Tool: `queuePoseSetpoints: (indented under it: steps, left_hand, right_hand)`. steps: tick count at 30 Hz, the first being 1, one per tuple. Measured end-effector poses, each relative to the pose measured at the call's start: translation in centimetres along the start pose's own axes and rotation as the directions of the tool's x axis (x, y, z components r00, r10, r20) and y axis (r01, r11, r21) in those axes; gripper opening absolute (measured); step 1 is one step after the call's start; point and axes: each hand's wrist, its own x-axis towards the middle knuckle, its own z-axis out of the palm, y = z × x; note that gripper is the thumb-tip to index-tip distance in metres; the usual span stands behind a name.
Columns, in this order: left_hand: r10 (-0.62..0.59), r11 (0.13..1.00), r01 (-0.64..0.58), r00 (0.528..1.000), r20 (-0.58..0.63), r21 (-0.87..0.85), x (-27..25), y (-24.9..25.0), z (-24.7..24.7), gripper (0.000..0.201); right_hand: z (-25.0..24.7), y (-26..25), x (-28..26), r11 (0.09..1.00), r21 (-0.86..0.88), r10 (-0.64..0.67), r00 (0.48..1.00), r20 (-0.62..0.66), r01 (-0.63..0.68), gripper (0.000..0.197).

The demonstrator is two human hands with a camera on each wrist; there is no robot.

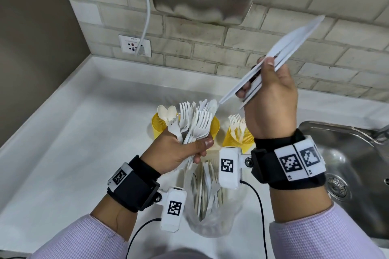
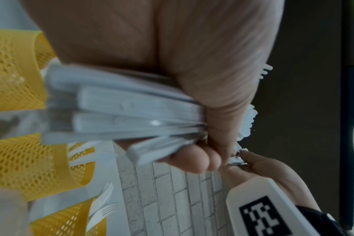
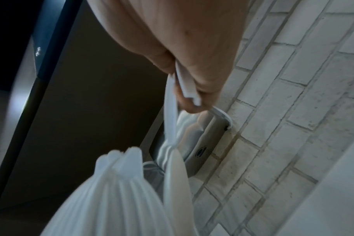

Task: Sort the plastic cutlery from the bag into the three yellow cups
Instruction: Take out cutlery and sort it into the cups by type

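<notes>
Left hand grips a fanned bunch of white forks by the handles, tines up, in front of the yellow cups at the back of the white tabletop. Right hand is raised above them w/ fingers closed round a few white knives, slanting up-right. Clear bag w/ more cutlery lies on the tabletop btwn the wrists; left cup holds spoons, right cup forks; steel sink at right.
</notes>
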Motion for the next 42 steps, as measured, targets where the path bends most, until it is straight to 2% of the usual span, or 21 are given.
queuePoseSetpoints:
  steps: [3, 5, 8, 14, 17, 21, 25, 31, 33, 35, 38, 42]
  left_hand:
    - [-0.003, 1.000, 0.003, 1.000, -0.005, 0.001, -0.1, 0.1, -0.1, 0.002]
    - [-0.013, 1.000, 0.013, 1.000, -0.014, -0.005, -0.1, 0.0, -0.1, 0.002]
    - [-0.018, 0.999, 0.017, 1.000, -0.026, -0.031, 0.0, 0.0, -0.1, 0.005]
    - [-0.017, 0.999, 0.016, 0.999, -0.028, -0.037, 0.0, 0.1, -0.1, 0.005]
    - [-0.016, 0.999, 0.015, 1.000, -0.023, -0.037, 0.0, 0.1, -0.2, 0.005]
    - [-0.002, 0.999, 0.002, 1.000, -0.012, -0.049, 0.0, 0.2, -0.2, 0.007]
    - [0.004, 0.998, -0.005, 1.000, -0.007, -0.057, -0.1, 0.3, 0.0, 0.007]
    - [-0.022, 0.998, 0.023, 0.999, 0.023, -0.055, -0.2, 0.4, -0.1, 0.011]
    - [-0.018, 0.998, 0.020, 0.999, 0.032, -0.057, -0.2, 0.4, -0.1, 0.013]
    - [-0.013, 0.998, 0.016, 0.999, 0.047, -0.059, -0.2, 0.4, 0.0, 0.014]
    - [-0.016, 0.998, 0.020, 0.998, 0.064, -0.060, -0.2, 0.4, 0.1, 0.013]
    - [-0.031, 0.999, 0.033, 0.997, 0.068, -0.038, -0.2, 0.1, 0.0, 0.015]
  right_hand:
    - [-0.6, -0.5, 0.9, 0.991, 0.133, -0.017, 0.999, -0.040, 0.022, 0.018]
    - [-0.7, -0.8, 0.9, 0.980, 0.200, -0.010, 1.000, -0.016, 0.013, 0.019]
    - [-0.4, -0.9, 0.4, 0.978, 0.207, -0.041, 0.998, 0.039, 0.032, 0.021]
    - [0.1, 0.9, -1.3, 0.994, -0.101, 0.054, 0.997, 0.049, -0.049, 0.032]
    - [0.0, 1.5, -2.2, 0.981, -0.183, 0.092, 0.983, 0.160, -0.062, 0.035]
    - [-0.5, 1.7, -2.1, 0.906, -0.410, 0.064, 0.927, 0.369, 0.100, 0.008]
    - [-0.9, 1.4, -1.8, 0.843, -0.508, 0.107, 0.872, 0.477, 0.175, 0.006]
    - [-1.3, 0.6, -1.1, 0.842, -0.508, 0.160, 0.815, 0.557, 0.182, 0.008]
    - [-1.2, 0.5, -1.1, 0.843, -0.504, 0.153, 0.815, 0.559, 0.188, 0.012]
    - [-0.9, 0.5, -1.0, 0.882, -0.447, 0.132, 0.829, 0.543, 0.152, 0.016]
    - [-0.7, 0.3, -0.7, 0.946, -0.325, 0.152, 0.874, 0.462, 0.007, 0.019]
    - [-0.5, 0.0, -0.5, 0.978, -0.177, 0.170, 0.908, 0.383, -0.109, 0.017]
